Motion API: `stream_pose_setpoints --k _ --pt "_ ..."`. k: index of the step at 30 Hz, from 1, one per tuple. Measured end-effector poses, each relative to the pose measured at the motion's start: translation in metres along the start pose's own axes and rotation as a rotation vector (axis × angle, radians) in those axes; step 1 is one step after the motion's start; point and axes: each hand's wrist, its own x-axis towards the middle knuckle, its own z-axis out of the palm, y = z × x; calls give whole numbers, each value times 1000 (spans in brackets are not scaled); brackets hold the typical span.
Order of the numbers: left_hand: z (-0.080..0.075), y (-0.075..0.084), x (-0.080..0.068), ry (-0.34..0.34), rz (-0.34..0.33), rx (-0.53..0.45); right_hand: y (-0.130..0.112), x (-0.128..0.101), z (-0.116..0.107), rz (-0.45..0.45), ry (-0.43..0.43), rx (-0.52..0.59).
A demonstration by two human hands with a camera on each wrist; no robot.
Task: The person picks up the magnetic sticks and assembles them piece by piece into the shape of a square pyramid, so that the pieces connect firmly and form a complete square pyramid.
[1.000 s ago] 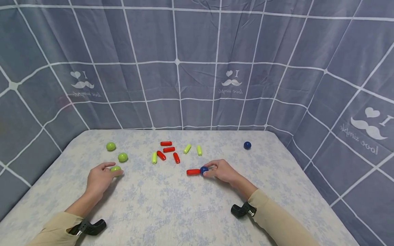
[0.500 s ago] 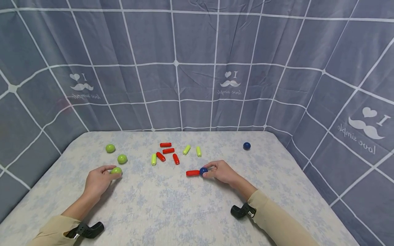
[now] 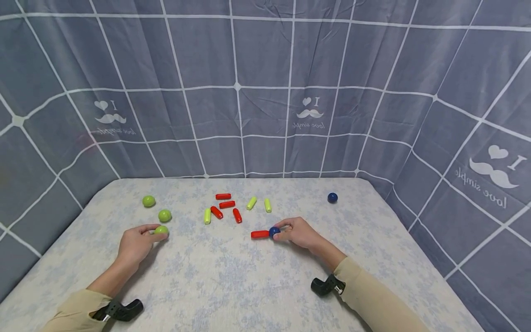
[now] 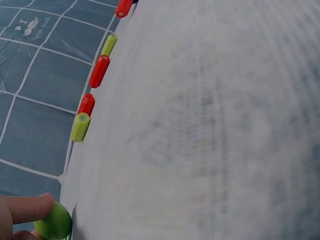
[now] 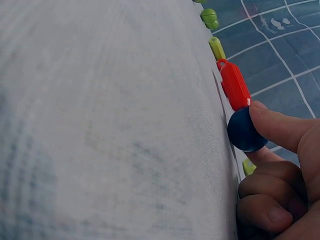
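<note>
My left hand (image 3: 136, 245) pinches a small green ball (image 3: 161, 229) between thumb and finger, on the left side of the table. In the left wrist view the same green ball (image 4: 54, 222) shows at the lower left, beside the thumb. Nearer the middle, my right hand (image 3: 302, 232) grips a dark blue ball (image 3: 274, 232) with thumb and forefinger. That ball sits against the end of a red ribbed stick (image 3: 259, 234), lying in line with it on the left. The right wrist view shows the blue ball (image 5: 245, 131) meeting the red stick (image 5: 234, 85) end to end.
Two more green balls (image 3: 164, 215) lie behind my left hand. Several red sticks (image 3: 227, 204) and three yellow-green sticks (image 3: 207, 216) are scattered at the back middle of the cloth-covered table (image 3: 215, 286). Another blue ball (image 3: 332, 198) rests at the back right, before the grey curtain (image 3: 265, 110).
My left hand has shifted a little to the right with the green ball in its pinch. The right hand, blue ball and red stick stay in place.
</note>
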Motion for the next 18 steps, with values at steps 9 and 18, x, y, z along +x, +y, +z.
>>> stream_pose_setpoints --k 9,18 --pt "0 3 0 -31 12 26 3 2 2 -11 7 -21" --pt "4 8 -1 -74 50 40 4 3 2 -13 14 -34"
